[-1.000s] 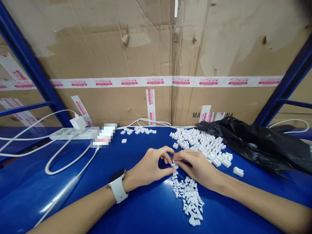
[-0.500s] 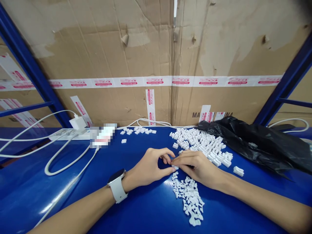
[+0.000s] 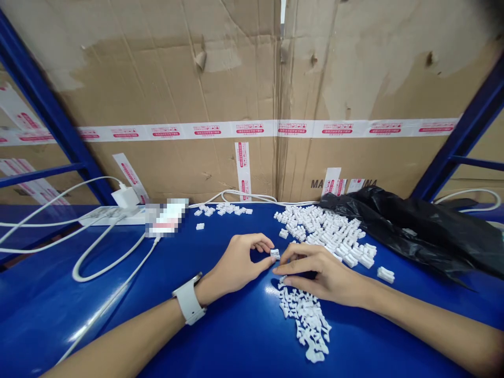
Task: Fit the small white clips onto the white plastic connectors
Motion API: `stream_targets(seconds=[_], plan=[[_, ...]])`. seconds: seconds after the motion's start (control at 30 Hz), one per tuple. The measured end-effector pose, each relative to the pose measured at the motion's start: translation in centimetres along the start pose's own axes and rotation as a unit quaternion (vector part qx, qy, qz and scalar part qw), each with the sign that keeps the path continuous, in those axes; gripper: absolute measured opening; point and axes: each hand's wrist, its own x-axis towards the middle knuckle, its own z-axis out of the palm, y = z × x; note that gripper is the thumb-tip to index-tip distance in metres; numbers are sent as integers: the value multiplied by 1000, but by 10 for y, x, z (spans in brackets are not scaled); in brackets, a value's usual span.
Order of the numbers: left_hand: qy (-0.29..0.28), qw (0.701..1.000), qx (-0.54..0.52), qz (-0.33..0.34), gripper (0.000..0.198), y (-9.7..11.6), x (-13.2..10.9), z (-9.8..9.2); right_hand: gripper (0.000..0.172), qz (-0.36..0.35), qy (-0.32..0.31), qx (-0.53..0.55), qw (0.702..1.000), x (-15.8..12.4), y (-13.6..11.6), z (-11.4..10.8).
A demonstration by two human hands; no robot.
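My left hand [image 3: 242, 262] pinches a small stack of white plastic pieces [image 3: 274, 254] between thumb and fingers, just above the blue tabletop. My right hand [image 3: 318, 270] is beside it, thumb and index finger spread apart over the near end of a pile of loose, bone-shaped white pieces [image 3: 309, 320]. One loose piece [image 3: 282, 281] lies close to the right thumb tip; whether they touch I cannot tell. Behind the right hand spreads a larger heap of stacked white pieces [image 3: 326, 231].
More white pieces [image 3: 226, 209] lie at the back, with a single one [image 3: 200, 227] in front. A black plastic bag [image 3: 413, 236] is at the right. To the left are a power strip [image 3: 106, 216], a charger [image 3: 125, 197], white cables and a blurred-out phone-like object [image 3: 165, 218]. Cardboard [image 3: 177, 94] stands behind.
The hands, together half a second ago, have parted slightly. My right hand has drawn its fingers off the stack and down toward the loose pieces; the stack stays in my left hand.
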Motion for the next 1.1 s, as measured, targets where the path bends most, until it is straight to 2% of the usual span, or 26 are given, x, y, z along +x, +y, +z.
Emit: stream_targets(seconds=[0.3, 0.67, 0.9, 1.1], plan=[[-15, 1000, 10, 22, 13, 1, 0, 0, 10, 38, -3, 9, 999, 1, 2, 1], [-25, 998, 22, 44, 12, 4, -1, -1, 8, 64, 25, -31, 997, 1, 1, 3], [-32, 998, 30, 52, 11, 6, -2, -1, 21, 78, 31, -40, 996, 1, 0, 1], [-38, 997, 28, 56, 14, 5, -1, -2, 20, 109, 55, 2, 993, -1, -2, 0]])
